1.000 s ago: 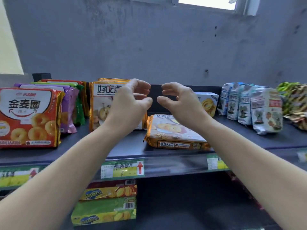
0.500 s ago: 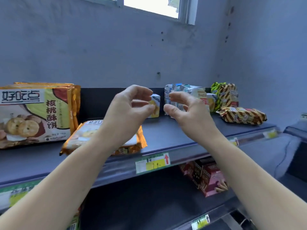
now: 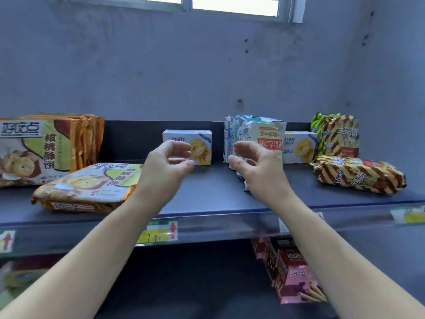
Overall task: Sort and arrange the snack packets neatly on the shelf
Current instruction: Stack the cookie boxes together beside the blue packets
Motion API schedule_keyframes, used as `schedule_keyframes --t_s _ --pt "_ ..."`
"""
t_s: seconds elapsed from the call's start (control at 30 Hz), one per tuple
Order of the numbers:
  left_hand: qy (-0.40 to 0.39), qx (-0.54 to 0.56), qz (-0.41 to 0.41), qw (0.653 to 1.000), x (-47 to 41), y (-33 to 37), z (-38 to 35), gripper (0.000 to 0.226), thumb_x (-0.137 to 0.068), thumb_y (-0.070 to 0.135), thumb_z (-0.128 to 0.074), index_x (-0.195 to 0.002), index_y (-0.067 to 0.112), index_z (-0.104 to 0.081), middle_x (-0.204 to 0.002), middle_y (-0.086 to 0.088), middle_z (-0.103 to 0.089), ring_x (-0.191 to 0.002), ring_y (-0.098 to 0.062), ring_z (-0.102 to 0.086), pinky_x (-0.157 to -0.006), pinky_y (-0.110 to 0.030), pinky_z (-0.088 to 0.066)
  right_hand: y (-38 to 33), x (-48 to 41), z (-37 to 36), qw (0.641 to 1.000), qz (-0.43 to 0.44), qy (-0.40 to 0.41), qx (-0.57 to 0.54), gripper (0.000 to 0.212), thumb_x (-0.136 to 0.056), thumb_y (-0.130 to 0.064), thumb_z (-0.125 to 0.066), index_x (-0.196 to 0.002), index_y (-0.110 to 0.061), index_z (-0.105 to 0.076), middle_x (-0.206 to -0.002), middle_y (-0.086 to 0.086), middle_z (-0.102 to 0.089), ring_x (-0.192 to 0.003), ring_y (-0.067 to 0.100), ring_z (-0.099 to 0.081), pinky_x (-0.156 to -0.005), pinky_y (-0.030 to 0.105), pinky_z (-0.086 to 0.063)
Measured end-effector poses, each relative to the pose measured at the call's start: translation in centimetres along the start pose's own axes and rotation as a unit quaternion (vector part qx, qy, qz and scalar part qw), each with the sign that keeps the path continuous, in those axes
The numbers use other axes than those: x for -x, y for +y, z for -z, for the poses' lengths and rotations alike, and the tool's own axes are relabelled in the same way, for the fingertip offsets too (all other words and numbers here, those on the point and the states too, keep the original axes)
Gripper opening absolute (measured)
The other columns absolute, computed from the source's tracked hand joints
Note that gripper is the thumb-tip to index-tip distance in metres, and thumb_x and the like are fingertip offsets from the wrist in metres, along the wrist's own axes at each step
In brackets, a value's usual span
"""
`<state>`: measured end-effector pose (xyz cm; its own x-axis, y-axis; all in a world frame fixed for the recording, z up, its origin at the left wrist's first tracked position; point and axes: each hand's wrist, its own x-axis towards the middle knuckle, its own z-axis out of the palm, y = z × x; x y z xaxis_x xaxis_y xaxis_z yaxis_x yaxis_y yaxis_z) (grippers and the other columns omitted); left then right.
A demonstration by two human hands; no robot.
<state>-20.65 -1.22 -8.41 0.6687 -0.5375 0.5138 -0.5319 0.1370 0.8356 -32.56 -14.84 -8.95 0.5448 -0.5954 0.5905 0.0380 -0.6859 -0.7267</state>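
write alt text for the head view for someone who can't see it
A person's left hand and right hand hover empty, fingers loosely curled, over a dark shelf before a white cookie box. Orange biscuit packets stand and lie at left; pale bags and striped packets at right.

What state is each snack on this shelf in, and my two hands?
left hand: loosely curled, holding nothing
right hand: loosely curled, holding nothing
orange packet stack: standing upright
loose orange packet: lying flat
middle Landy box: standing, alone
bear biscuit packets: standing upright
right Landy box: standing, partly hidden
standing striped packet: upright
front striped packet: lying flat
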Motion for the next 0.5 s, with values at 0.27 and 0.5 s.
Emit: schedule_keyframes --t_s 0.27,0.5 --pt "0.091 -0.038 0.048 0.994 -2.1 -1.6 -1.5 0.019 -0.084 0.001 -0.059 -0.099 0.013 -0.06 -0.1 -0.009 -0.065 -0.089 -0.018 -0.06 -0.073 -0.024 -0.05 1.9 -2.6 -3.5 0.997 0.007 -0.062 -0.045 0.032 -0.089 -0.018 -0.063 -0.12 -0.01 -0.06 -0.107 0.0 -0.066 -0.102 0.015 -0.062 -0.095 0.029 -0.048" --pt "0.108 -0.038 0.053 0.992 -5.3 -2.2 -2.3 0.018 -0.083 -0.001 -0.058 -0.094 0.014 -0.058 -0.096 -0.008 -0.062 -0.083 -0.018 -0.057 -0.072 -0.027 -0.047 2.6 -3.6 -4.5 0.998 -0.004 -0.043 -0.052 0.035 -0.089 -0.017 -0.062 -0.123 -0.008 -0.058 -0.109 0.001 -0.065 -0.104 0.016 -0.061 -0.095 0.03 -0.048"
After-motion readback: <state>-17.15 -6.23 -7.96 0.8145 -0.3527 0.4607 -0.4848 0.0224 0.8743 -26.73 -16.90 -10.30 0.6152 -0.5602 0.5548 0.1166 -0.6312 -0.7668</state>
